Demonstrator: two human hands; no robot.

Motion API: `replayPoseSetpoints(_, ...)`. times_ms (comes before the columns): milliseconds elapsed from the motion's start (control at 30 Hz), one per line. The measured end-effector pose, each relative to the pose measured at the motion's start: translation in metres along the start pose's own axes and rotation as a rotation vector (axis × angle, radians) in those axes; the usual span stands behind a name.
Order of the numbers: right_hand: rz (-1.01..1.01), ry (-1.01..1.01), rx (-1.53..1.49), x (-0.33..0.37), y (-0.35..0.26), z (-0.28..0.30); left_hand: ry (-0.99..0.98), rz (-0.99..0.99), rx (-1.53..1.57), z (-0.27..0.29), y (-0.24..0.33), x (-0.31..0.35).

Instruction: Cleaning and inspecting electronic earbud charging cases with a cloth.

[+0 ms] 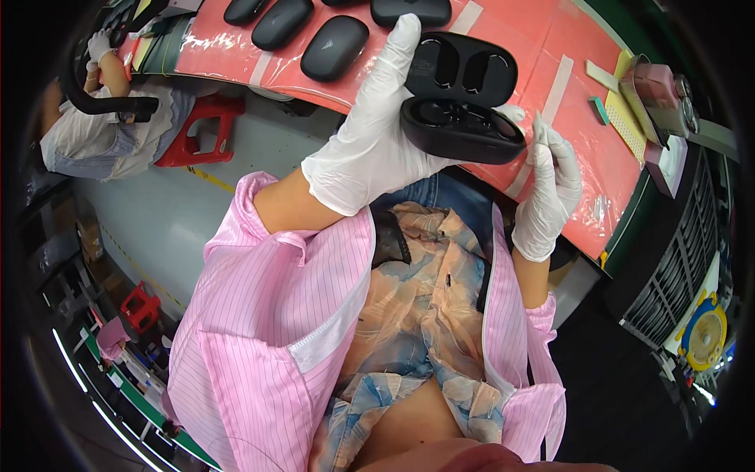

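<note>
A black earbud case (pixel 464 130) with its lid (pixel 499 71) raised rests in my left hand (pixel 373 138). That hand wears a white glove; its thumb stands up along the lid's left edge, and a fingertip shows past the case's right side. Dark earbud-shaped forms or hollows show inside, too dark to tell apart. Just right of the case, apart from it, is my right hand (pixel 550 185), also gloved in white. Its thumb and fingertips are pinched together; I cannot make out anything between them.
Several closed black cases (pixel 336 49) lie on the red, plastic-covered table (pixel 582 102). At the right are a small green block (pixel 599 110), a yellow perforated sheet (pixel 625 130) and a pinkish container (pixel 657 85). Another person (pixel 110 126) sits at the left by a red stool (pixel 206 130).
</note>
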State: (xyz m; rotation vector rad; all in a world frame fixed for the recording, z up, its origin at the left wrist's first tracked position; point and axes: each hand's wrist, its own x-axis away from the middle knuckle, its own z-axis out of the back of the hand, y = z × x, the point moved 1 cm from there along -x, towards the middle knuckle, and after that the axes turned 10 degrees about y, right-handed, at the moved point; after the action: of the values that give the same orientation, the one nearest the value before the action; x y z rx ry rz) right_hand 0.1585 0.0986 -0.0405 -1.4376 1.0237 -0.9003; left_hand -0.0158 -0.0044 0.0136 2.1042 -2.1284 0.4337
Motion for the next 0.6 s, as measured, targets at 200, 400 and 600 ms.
replayPoseSetpoints(200,-0.031,-0.016,0.041,-0.002,0.009,0.003,0.416,-0.081,-0.294,-0.003,-0.004,-0.002)
replayPoseSetpoints(400,0.318,-0.073,0.194,-0.032,-0.018,0.003,0.352,-0.224,-0.488,0.004,-0.015,-0.009)
replayPoseSetpoints(600,0.826,-0.811,0.763,-0.046,-0.062,-0.029,0.499,-0.301,-0.601,0.015,-0.020,-0.013)
